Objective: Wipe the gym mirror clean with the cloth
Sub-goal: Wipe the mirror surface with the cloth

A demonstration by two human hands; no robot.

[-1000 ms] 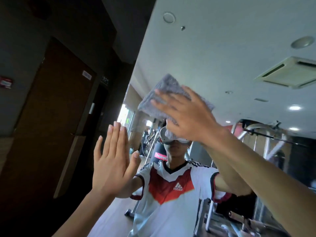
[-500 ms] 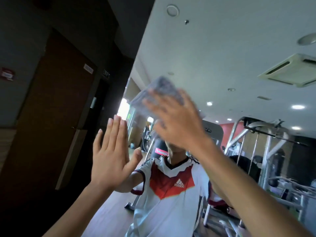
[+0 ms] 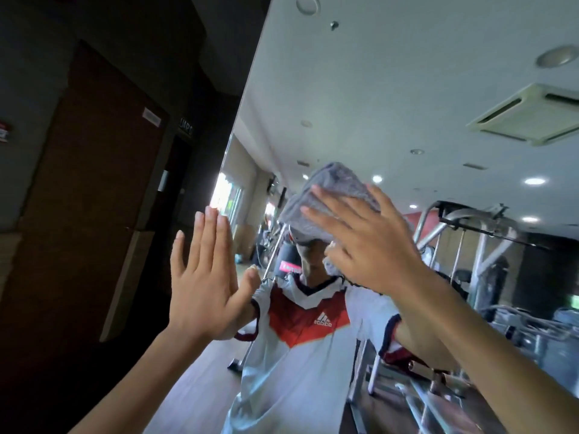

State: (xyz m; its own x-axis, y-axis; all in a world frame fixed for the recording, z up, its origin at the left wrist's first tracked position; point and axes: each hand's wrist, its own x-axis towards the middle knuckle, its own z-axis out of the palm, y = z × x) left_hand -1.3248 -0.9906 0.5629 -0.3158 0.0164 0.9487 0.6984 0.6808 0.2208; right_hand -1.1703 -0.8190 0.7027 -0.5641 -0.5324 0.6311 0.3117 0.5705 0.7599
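Note:
A large wall mirror [image 3: 391,89] fills the right of the head view, its left edge running diagonally from the top centre downward. My right hand [image 3: 366,242] presses a folded grey cloth [image 3: 326,198] flat against the glass at about head height, fingers spread over it. My left hand [image 3: 206,283] rests flat on the mirror near its left edge, fingers together and holding nothing. In the reflection a person in a white and red jersey mirrors both raised arms.
Left of the mirror stands a dark wall with a brown wooden door [image 3: 94,198]. The glass reflects gym machines [image 3: 476,245], a ceiling air-conditioning vent [image 3: 529,114] and ceiling lights.
My right hand has swept the cloth left and back to the right and a little down across the glass. My left hand has stayed pressed in the same spot.

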